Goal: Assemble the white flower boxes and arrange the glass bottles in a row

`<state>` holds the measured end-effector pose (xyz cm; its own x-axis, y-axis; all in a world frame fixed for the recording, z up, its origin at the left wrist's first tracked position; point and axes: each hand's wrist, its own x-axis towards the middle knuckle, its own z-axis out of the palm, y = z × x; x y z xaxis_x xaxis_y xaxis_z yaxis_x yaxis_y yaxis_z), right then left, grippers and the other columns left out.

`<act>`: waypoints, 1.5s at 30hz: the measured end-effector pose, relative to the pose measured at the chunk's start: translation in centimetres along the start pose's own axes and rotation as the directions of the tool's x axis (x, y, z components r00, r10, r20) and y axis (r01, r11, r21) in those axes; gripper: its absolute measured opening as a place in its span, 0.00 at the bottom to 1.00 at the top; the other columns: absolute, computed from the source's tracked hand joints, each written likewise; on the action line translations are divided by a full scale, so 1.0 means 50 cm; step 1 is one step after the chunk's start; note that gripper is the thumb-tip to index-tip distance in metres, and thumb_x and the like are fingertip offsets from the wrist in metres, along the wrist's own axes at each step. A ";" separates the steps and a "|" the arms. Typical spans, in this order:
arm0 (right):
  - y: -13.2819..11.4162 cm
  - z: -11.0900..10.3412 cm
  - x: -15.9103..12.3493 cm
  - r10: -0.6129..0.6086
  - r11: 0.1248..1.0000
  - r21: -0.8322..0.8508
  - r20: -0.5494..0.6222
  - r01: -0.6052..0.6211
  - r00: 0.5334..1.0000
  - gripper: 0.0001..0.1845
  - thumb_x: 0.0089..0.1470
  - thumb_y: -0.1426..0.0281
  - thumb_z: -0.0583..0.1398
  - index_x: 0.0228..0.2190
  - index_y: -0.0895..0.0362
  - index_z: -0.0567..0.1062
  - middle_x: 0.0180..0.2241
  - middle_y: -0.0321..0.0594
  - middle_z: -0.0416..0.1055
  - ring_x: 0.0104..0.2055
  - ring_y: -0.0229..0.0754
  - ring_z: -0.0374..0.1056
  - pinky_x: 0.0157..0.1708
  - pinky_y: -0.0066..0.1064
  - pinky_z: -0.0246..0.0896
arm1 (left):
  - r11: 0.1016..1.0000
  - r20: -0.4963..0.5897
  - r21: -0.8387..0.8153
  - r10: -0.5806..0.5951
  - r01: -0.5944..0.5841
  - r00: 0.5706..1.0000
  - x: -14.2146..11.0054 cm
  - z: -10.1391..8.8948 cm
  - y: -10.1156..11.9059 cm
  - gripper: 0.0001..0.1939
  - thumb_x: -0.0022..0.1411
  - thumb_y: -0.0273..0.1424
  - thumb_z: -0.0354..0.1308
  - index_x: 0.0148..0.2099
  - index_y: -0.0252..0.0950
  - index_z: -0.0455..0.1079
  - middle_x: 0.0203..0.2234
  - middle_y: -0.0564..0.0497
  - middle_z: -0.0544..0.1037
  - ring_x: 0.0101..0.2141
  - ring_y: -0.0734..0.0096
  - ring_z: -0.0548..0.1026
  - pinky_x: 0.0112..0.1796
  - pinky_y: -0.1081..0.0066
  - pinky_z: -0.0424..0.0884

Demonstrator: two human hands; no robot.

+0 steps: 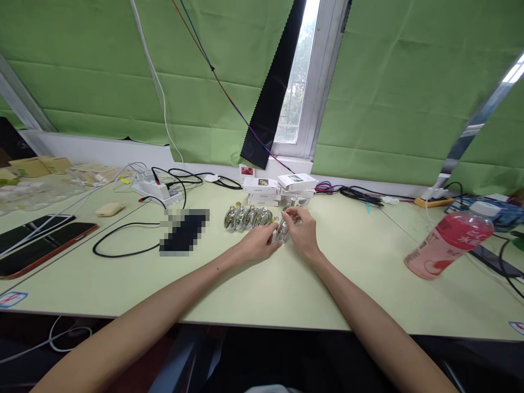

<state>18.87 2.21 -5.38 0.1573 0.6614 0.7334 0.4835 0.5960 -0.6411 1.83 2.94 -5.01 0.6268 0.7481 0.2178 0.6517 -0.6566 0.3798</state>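
My left hand (258,243) rests low over the table, its fingers closed against the lower left of a small round, clear, shiny bottle-like piece (282,230). From the upper right, my right hand (303,228) pinches the top of that same piece, which stands tilted between both hands. Just left of them is a row of several similar shiny round pieces (245,218) with gold-coloured tops. More clear pieces (293,202) show partly behind my right hand. Stacked white boxes (260,186) with small pictures on them stand behind the row.
A pink drink bottle (450,240) stands at the right. To the left are phones (49,248), a pale case (109,209), a power strip (158,192) and a looping black cable (96,243). Coiled cables (360,195) lie along the back wall. The table's front edge (270,326) runs beneath my forearms.
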 end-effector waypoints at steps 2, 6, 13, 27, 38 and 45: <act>0.000 0.000 0.000 -0.001 1.000 -0.001 0.000 0.001 1.000 0.08 0.59 0.63 0.60 0.32 0.53 0.75 0.33 0.40 0.76 0.36 0.44 0.67 0.37 0.37 0.65 | 1.000 -0.002 0.003 -0.001 0.001 1.000 0.000 0.001 -0.001 0.10 0.64 0.40 0.54 0.40 0.39 0.63 0.26 0.52 0.75 0.26 0.65 0.71 0.27 0.69 0.58; 0.000 0.002 -0.002 -0.008 1.000 -0.011 0.002 0.008 1.000 0.08 0.60 0.64 0.59 0.33 0.53 0.75 0.34 0.41 0.76 0.35 0.44 0.67 0.37 0.37 0.65 | 1.000 -0.011 -0.001 0.000 0.000 1.000 0.000 0.002 -0.001 0.09 0.63 0.39 0.55 0.40 0.40 0.63 0.26 0.52 0.75 0.26 0.65 0.72 0.28 0.69 0.58; 0.000 0.003 -0.004 -0.024 1.000 -0.018 0.021 0.024 0.999 0.09 0.62 0.65 0.56 0.34 0.54 0.75 0.35 0.41 0.76 0.37 0.44 0.68 0.38 0.37 0.65 | 1.000 -0.009 -0.017 -0.013 0.013 1.000 0.001 0.002 -0.001 0.10 0.63 0.39 0.56 0.39 0.39 0.63 0.27 0.52 0.76 0.26 0.65 0.72 0.27 0.68 0.59; -0.001 0.001 -0.001 -0.012 1.000 -0.013 0.008 0.012 1.000 0.09 0.61 0.63 0.58 0.32 0.53 0.75 0.33 0.41 0.76 0.36 0.45 0.68 0.37 0.38 0.65 | 1.000 -0.001 0.001 -0.020 0.020 1.000 0.000 -0.001 0.002 0.10 0.63 0.40 0.54 0.41 0.39 0.64 0.26 0.51 0.76 0.27 0.64 0.73 0.27 0.68 0.59; -0.002 0.000 -0.002 -0.009 1.000 -0.018 -0.001 0.009 1.000 0.09 0.61 0.64 0.58 0.34 0.53 0.75 0.35 0.41 0.76 0.36 0.44 0.67 0.37 0.37 0.65 | 1.000 -0.003 -0.005 -0.001 0.001 1.000 -0.001 0.001 -0.001 0.09 0.64 0.39 0.54 0.40 0.40 0.62 0.26 0.53 0.75 0.25 0.65 0.71 0.27 0.69 0.58; 0.000 0.001 -0.004 -0.039 0.999 0.001 0.002 0.039 0.999 0.08 0.62 0.66 0.56 0.37 0.55 0.75 0.37 0.43 0.76 0.37 0.44 0.68 0.38 0.37 0.66 | 1.000 -0.010 -0.002 0.002 -0.002 1.000 0.000 0.003 -0.002 0.09 0.63 0.39 0.55 0.39 0.40 0.62 0.26 0.53 0.75 0.25 0.65 0.71 0.27 0.69 0.57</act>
<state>18.81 2.12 -5.53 0.1368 0.6382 0.7576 0.4881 0.6220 -0.6122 1.82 3.00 -5.17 0.6240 0.7475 0.2278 0.6495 -0.6582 0.3807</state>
